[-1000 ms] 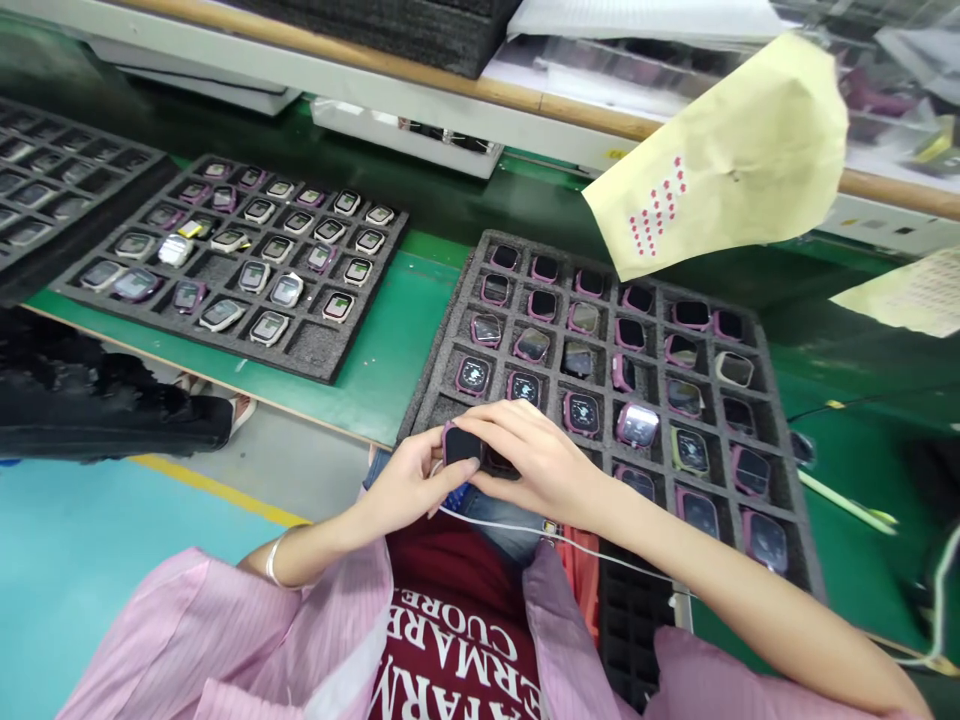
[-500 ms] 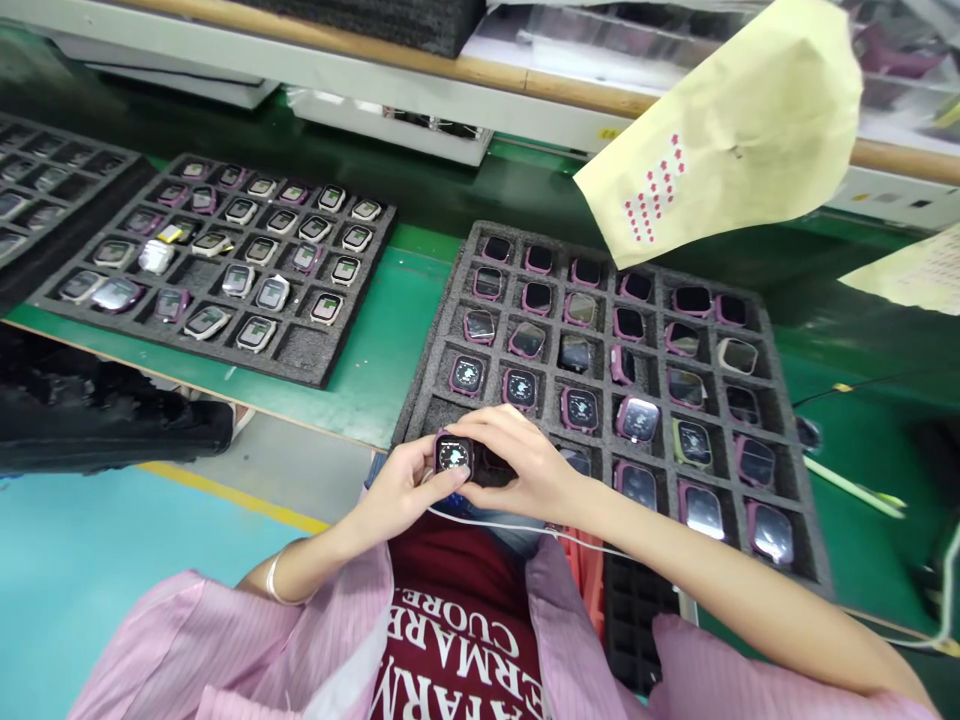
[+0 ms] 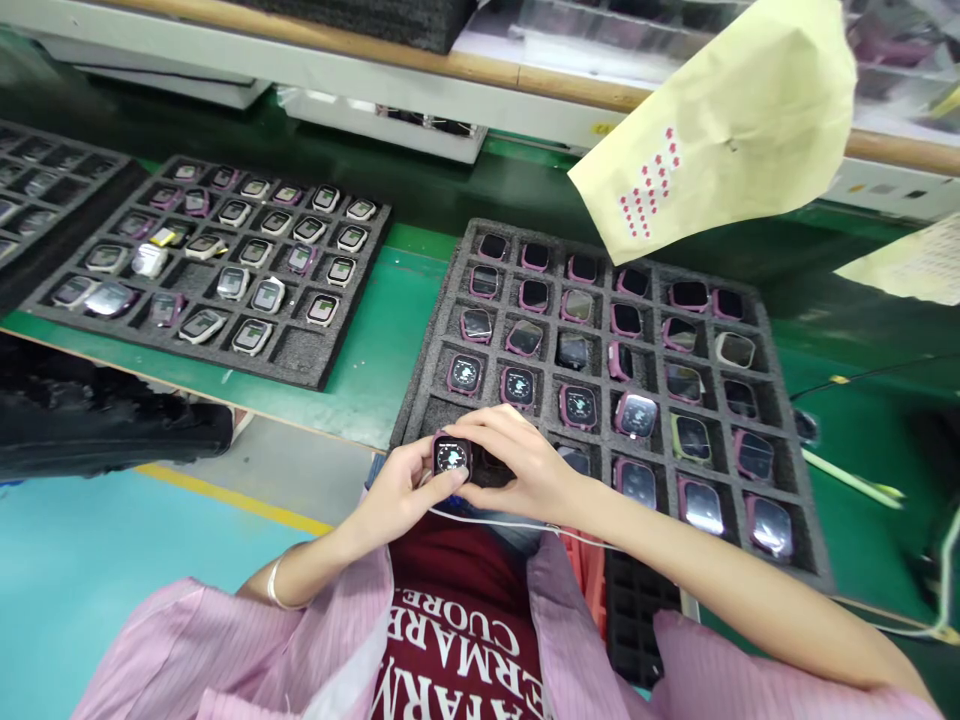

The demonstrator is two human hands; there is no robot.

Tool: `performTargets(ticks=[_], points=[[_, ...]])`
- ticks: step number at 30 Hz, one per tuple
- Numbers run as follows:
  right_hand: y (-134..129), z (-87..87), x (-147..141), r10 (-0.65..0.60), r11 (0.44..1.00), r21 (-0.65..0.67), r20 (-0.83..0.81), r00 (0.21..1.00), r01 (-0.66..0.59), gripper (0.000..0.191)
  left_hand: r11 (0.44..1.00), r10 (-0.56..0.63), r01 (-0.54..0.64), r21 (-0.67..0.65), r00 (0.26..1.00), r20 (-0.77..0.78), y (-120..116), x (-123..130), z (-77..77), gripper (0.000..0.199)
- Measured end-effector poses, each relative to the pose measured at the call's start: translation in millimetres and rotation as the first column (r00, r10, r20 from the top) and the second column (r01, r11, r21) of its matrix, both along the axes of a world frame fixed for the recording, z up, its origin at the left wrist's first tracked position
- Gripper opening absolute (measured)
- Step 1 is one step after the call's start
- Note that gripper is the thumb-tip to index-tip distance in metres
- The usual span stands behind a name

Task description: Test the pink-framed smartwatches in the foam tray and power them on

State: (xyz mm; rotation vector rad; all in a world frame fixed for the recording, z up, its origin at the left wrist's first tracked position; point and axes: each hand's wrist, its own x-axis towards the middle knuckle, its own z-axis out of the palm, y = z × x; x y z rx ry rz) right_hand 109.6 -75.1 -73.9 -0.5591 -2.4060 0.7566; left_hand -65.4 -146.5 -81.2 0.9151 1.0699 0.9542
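Note:
Between my two hands is a purple watch (image 3: 451,455) with a lit dial, screen facing up. My left hand (image 3: 405,492) grips its left side, the thumb at the lower edge of the screen. The fingers of my right hand (image 3: 525,465) are bent round its right side. A white cable (image 3: 510,521) runs below my hands. Just beyond them lies a grey foam tray (image 3: 787,440) of mostly purple watches. Several near its left side, such as one watch (image 3: 466,374), show lit dials; many others are dark.
Another foam tray (image 3: 300,350) of watches lies to the left on the green table (image 3: 390,320), with a third tray (image 3: 75,215) beyond it. Yellow paper (image 3: 727,140) hangs at the upper right. A person's dark-clothed leg (image 3: 105,420) is at the left edge.
The view has shifted slightly. Both hands keep the same hold on the watch.

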Motion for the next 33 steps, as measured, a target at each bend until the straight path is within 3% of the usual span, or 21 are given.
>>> performTargets(ticks=[22,33], points=[[-1.3,4.4,0.6,0.022,0.994,0.102,0.033,0.999,-0.025,0.042,0.996,-0.021,0.024,0.085,0.999,-0.040,-1.9,-1.1,-8.6,0.028],[5.1,8.1,1.7,0.083,0.995,0.046,0.072,0.994,-0.086,0.042,0.996,-0.006,0.013,0.085,0.997,-0.083,-6.6,1.0,-13.4,0.034]])
